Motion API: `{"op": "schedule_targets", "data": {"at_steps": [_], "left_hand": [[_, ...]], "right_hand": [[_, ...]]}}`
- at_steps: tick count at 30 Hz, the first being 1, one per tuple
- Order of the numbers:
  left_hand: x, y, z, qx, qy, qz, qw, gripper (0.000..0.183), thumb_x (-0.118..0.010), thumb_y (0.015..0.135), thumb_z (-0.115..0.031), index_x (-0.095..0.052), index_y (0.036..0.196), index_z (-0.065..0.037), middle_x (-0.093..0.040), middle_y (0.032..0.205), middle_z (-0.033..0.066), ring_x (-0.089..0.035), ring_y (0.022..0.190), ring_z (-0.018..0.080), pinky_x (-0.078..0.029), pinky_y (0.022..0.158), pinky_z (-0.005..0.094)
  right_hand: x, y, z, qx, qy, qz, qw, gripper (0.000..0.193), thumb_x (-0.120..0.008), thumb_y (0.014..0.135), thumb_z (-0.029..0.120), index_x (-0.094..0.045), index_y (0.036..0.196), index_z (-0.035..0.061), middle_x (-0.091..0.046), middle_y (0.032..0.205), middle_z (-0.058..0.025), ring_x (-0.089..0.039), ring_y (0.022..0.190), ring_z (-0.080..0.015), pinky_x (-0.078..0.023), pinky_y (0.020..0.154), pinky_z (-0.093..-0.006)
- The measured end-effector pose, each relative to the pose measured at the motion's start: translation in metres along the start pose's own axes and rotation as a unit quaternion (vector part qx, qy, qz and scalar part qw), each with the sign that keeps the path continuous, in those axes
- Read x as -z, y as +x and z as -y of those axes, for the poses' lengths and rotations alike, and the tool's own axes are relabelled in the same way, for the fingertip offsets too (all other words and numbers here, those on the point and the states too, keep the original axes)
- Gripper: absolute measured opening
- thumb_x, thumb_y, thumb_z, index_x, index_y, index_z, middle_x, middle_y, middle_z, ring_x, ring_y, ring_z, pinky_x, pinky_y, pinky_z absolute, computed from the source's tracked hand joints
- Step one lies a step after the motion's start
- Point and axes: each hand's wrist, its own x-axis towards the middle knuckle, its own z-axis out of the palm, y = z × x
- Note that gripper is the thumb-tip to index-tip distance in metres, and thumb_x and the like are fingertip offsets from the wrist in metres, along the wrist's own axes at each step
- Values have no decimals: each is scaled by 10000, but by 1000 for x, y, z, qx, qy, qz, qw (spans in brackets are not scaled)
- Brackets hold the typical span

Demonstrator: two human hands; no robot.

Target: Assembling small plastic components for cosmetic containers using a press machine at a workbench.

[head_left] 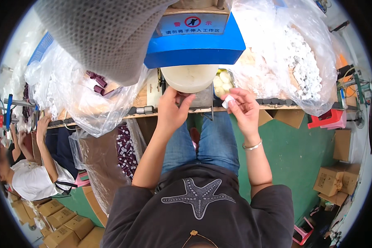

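Observation:
A blue machine housing [194,51] stands in front of me, with a pale rounded dome [189,78] under it. At the dome's left lower edge is my left hand [173,108], its fingers bent in and partly covered by the dome; what they hold, if anything, is hidden. My right hand [244,108] pinches a small white cap [227,101] between thumb and fingers, to the right of the dome. Close by that hand, a container [217,94] holds several cream-coloured round pieces [223,80].
Many small white caps [304,68] lie in clear plastic at the right. Maroon tubes [99,87] rest on plastic at the left. Below the table edge, a plastic-lined box [99,161] holds maroon-and-white pieces [128,153]. A grey mesh shape [103,37] blocks the upper left. Another person [37,177] works at far left.

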Motion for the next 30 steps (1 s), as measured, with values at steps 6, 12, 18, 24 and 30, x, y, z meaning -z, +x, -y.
{"op": "schedule_targets", "data": {"at_steps": [6, 12, 18, 24, 30], "left_hand": [[1, 4, 3, -44, -158, -112, 980, 209, -571, 921, -26, -497, 1106, 36, -603, 976, 69, -561, 918, 124, -443, 831, 263], [13, -9, 4, -38, -101, -89, 990, 249, -570, 906, -1, -496, 1143, -1, -588, 989, 54, -543, 945, 109, -417, 851, 237], [27, -10, 25, -51, -104, -137, 984, 212, -554, 908, 15, -507, 1114, 10, -616, 959, 89, -575, 883, 129, -444, 825, 255], [51, -7, 46, -58, -117, -140, 982, 240, -603, 904, -34, -510, 1122, 6, -633, 983, 115, -578, 887, 137, -451, 804, 249], [67, -5, 68, -37, -140, -153, 978, 272, -641, 882, -52, -519, 1117, 7, -646, 975, 125, -584, 877, 142, -445, 780, 251]], "right_hand": [[-46, 14, -1, 75, -298, 41, 951, 163, -603, 878, 70, -629, 1031, 18, -627, 730, -101, -620, 669, -205, -462, 587, -309], [-65, 38, -14, 134, -492, 92, 855, 168, -681, 817, 186, -614, 853, 37, -636, 759, -139, -628, 703, -336, -487, 588, -421], [-62, 40, -38, 221, -394, 77, 889, 175, -703, 806, 210, -627, 820, 53, -631, 743, -122, -620, 657, -326, -488, 567, -396], [-54, 47, -32, 109, -182, 39, 976, 146, -687, 831, 159, -643, 859, 21, -651, 756, -93, -618, 633, -211, -466, 587, -298], [-9, -10, -5, 30, -106, -159, 981, 144, -649, 900, 152, -663, 888, 9, -654, 783, -11, -578, 742, -68, -461, 665, -235]]}}
